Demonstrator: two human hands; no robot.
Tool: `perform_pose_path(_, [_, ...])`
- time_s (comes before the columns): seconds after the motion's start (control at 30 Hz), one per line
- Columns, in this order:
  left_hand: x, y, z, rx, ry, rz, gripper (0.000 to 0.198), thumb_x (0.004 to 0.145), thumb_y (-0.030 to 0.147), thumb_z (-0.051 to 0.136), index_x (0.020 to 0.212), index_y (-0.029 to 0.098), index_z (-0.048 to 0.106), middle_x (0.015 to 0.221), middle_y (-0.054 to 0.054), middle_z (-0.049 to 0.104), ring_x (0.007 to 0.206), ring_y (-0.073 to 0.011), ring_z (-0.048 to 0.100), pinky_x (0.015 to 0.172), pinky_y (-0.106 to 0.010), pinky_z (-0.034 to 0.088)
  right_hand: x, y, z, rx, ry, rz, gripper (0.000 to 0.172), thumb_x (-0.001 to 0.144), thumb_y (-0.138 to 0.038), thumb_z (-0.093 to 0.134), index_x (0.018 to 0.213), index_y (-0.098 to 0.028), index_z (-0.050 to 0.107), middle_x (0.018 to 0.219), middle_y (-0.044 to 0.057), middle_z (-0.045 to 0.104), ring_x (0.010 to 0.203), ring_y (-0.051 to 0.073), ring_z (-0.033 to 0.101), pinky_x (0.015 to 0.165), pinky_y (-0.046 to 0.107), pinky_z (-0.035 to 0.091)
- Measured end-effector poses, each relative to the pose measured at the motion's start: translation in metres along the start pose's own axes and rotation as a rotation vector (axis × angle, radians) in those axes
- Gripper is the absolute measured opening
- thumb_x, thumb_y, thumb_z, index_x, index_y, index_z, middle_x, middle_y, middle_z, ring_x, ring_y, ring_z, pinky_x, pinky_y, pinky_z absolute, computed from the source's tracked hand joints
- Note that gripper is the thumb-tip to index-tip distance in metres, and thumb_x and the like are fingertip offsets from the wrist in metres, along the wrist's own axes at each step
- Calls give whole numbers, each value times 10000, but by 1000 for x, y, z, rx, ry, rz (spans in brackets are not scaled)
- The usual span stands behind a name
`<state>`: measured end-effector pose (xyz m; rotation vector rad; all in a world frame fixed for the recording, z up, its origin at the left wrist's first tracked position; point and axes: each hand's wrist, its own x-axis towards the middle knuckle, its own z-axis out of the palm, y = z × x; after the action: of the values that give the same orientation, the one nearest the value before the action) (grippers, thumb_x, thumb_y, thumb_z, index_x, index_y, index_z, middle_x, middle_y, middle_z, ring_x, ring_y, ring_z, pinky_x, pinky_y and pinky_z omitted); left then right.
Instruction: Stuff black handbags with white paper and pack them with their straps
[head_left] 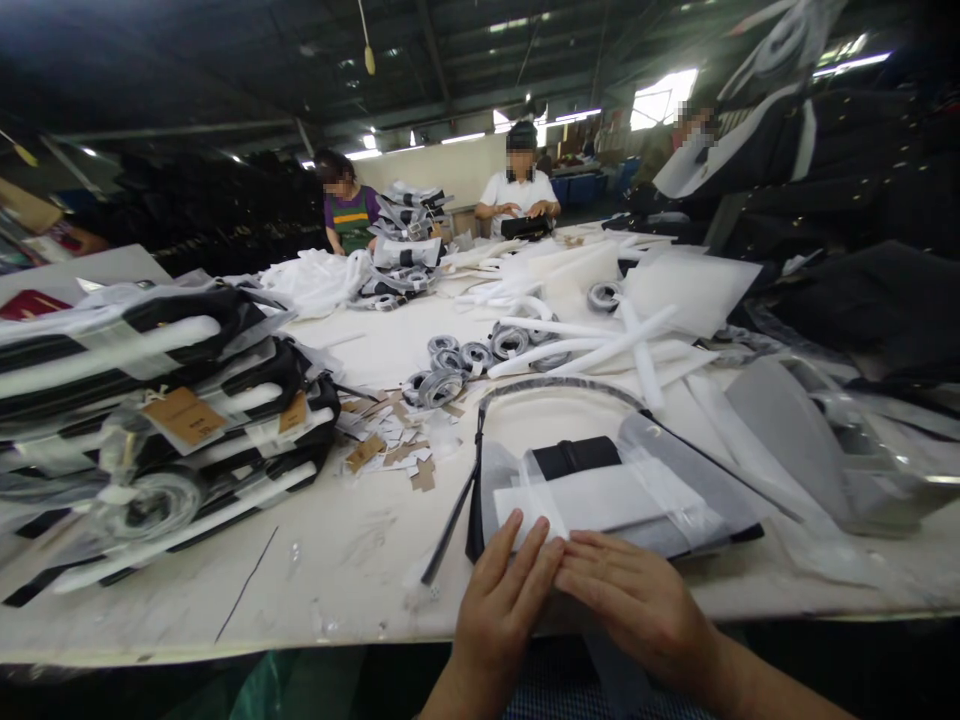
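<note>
A black bag (720, 540) lies at the table's front edge, covered with translucent wrapping (675, 455) and a white sheet (600, 500). A black strap piece (577, 456) shows on top of it, and its wrapped handle (562, 383) arches toward the back. My left hand (506, 590) rests flat on the near edge of the white sheet, fingers stretched out. Beside it, my right hand (637, 600) lies across the same edge with extended fingers, its fingertips close to my left hand. Neither hand grasps anything visible.
Wrapped black bags (262, 400) are stacked at the left. Rolled straps (442, 375), paper tags (390, 435) and white foam tubes (585, 350) lie behind the bag. Clear plastic (840, 450) is at the right. Two people (517, 190) work across the table (352, 540).
</note>
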<state>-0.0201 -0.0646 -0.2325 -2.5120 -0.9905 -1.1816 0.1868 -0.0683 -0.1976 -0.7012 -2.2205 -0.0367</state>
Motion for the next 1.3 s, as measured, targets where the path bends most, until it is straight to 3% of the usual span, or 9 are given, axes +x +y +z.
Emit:
perform_pose_path(0.1, [-1, -3, 0, -18, -6, 72, 368, 1015, 103, 403, 1349, 95, 558, 1324, -88, 647, 1357, -220, 487, 1120, -402, 456, 3, -6, -8, 17, -24, -3, 285, 896, -50, 531, 1133, -129, 670, 1078, 99, 763, 1059, 173, 707, 1020, 332, 546])
perform_pose_path(0.23, [0, -2, 1, -15, 28, 64, 358, 1023, 102, 386, 1321, 99, 584, 1307, -86, 660, 1334, -204, 515, 1115, -391, 461, 24, -2, -24, 60, -122, 173, 205, 925, -164, 571, 1085, -186, 697, 987, 65, 776, 940, 167, 734, 901, 261, 587])
perform_pose_path(0.3, [2, -1, 0, -1, 39, 50, 362, 1027, 106, 375, 1309, 123, 601, 1297, -76, 667, 1326, -194, 524, 1109, -378, 467, 40, 13, -25, 29, -152, 256, 198, 952, -202, 543, 1061, -208, 708, 969, 57, 770, 917, 177, 727, 860, 279, 591])
perform_pose_path(0.47, [4, -2, -1, 43, 57, 72, 377, 1026, 114, 384, 1276, 224, 644, 1290, -67, 671, 1297, -197, 554, 1059, -368, 509, 76, 72, -5, -49, -372, 303, 326, 937, -168, 509, 1222, -163, 666, 1247, 117, 686, 1194, 261, 616, 1055, 445, 477])
perform_pose_path(0.63, [5, -6, -2, 81, 59, 111, 368, 1019, 138, 412, 1270, 258, 653, 1278, -65, 677, 1268, -207, 583, 1017, -359, 540, 91, 100, 12, -30, -676, 430, 322, 981, -259, 477, 1214, -161, 675, 1188, 125, 710, 1097, 269, 662, 964, 404, 506])
perform_pose_path(0.9, [9, -7, 4, 90, 149, 107, 267, 1000, 210, 509, 1130, 278, 732, 1150, -37, 742, 1124, -178, 680, 991, -314, 549, 104, 110, 23, -12, -757, 424, 295, 989, -290, 473, 971, -217, 758, 965, 52, 773, 907, 217, 702, 819, 302, 503])
perform_pose_path(1.0, [7, -4, 13, 56, 274, 34, 221, 987, 244, 551, 1049, 300, 756, 1091, -4, 762, 1102, -149, 688, 1056, -303, 495, 108, 112, 28, -42, -762, 418, 295, 976, -282, 498, 881, -231, 772, 876, 42, 779, 864, 215, 704, 821, 299, 499])
perform_pose_path(1.3, [-3, 2, 34, -19, 342, -33, 246, 997, 244, 527, 980, 299, 766, 1082, 18, 764, 1143, -134, 666, 1123, -297, 428, 103, 81, 44, -149, -754, 367, 254, 920, -111, 483, 871, -148, 729, 839, 80, 756, 830, 186, 704, 1110, 413, 372])
